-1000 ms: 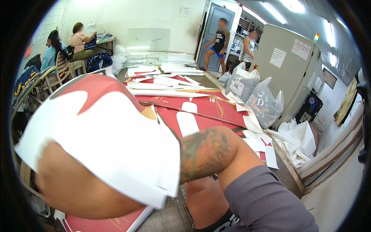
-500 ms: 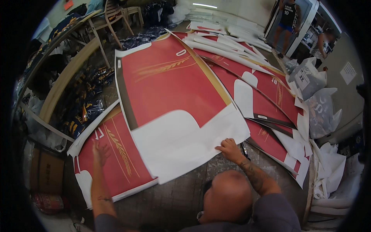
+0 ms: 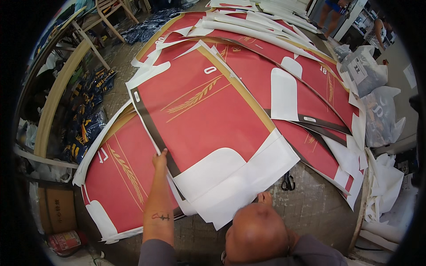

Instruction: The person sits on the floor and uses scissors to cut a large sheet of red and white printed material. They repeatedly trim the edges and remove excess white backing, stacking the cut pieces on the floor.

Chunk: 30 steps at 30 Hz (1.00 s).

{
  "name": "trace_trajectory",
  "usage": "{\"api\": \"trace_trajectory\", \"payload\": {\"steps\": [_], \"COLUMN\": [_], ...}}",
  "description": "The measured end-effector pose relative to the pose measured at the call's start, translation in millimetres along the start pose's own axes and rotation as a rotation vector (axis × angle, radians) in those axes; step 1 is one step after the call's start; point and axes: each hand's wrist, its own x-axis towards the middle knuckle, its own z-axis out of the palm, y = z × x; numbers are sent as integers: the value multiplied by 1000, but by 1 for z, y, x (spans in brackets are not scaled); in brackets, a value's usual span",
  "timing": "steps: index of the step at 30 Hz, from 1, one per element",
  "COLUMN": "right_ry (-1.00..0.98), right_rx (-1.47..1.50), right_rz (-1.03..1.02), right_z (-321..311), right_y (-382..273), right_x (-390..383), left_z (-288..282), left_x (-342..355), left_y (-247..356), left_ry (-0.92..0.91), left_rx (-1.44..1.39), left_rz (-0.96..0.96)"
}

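Note:
A large printed sheet (image 3: 213, 119), red with a gold wheat ear, gold and dark side bands and white cut-outs, lies uppermost in front of me. My left hand (image 3: 161, 157) grips its left dark-banded edge, the thumb on top. Curled at the near white edge, my right hand (image 3: 265, 198) pinches the sheet there; the bald head below hides its wrist and forearm. Beneath the upper sheet, to the left, rests another red printed sheet (image 3: 124, 173) with a wheat ear. Black-handled scissors (image 3: 288, 181) lie on the floor right of my right hand.
More red sheets (image 3: 248, 73) overlap toward the far right. Filled plastic bags (image 3: 384, 117) and crumpled white material (image 3: 384, 184) line the right side. Dark packaged garments (image 3: 88, 119), a bench (image 3: 57, 102) and a cardboard box (image 3: 57, 210) stand left. People are at the far right.
The upper sheet has shifted right and nearer and turned slightly. My left hand went from open over the left sheet to gripping the upper sheet's edge. My right hand moved nearer; the scissors became visible.

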Motion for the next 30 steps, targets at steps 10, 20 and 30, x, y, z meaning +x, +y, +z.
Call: {"api": "trace_trajectory", "payload": {"steps": [10, 20, 30], "right_ry": [-2, -685, -660], "right_rx": [72, 220, 90], "right_rz": [-346, -684, -685], "right_z": [48, 174, 242], "right_y": [-11, -230, -242], "right_x": [42, 187, 160], "left_z": [-111, -221, -231], "left_x": [-91, -208, -202], "left_y": [-13, -145, -152], "left_ry": [308, 254, 1087], "left_rx": [-594, -647, -65], "left_rz": [-34, -700, -673]}}
